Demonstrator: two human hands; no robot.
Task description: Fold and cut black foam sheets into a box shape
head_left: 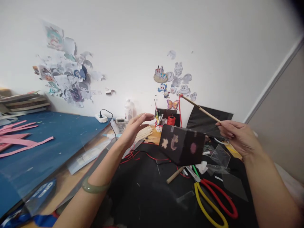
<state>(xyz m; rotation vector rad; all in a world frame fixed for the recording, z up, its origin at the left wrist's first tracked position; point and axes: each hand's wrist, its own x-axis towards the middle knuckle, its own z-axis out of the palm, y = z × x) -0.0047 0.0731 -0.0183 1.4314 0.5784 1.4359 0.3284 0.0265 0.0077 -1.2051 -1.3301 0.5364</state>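
My right hand [239, 137] is closed around one end of a thin wooden stick [209, 114], which slants up and to the left. From the stick's far tip hangs a red cord [180, 112]. Below the cord is a black box-shaped lantern [182, 147] with pale and pink cut-out shapes on its sides; it looks tilted and slightly blurred. My left hand [136, 128], a green bangle on its wrist, is held in the air left of the lantern, fingers stretched out and not touching it. Scissors [211, 196] with red and yellow handles lie below the lantern.
A short wooden rod [175, 175], red cord scraps and clear plastic pieces lie on the black mat [147, 199]. Behind stand a pen cup [158, 127], a red thread spool [171, 120] and a bottle [128, 110]. Pink strips [26, 142] lie on the blue surface at left.
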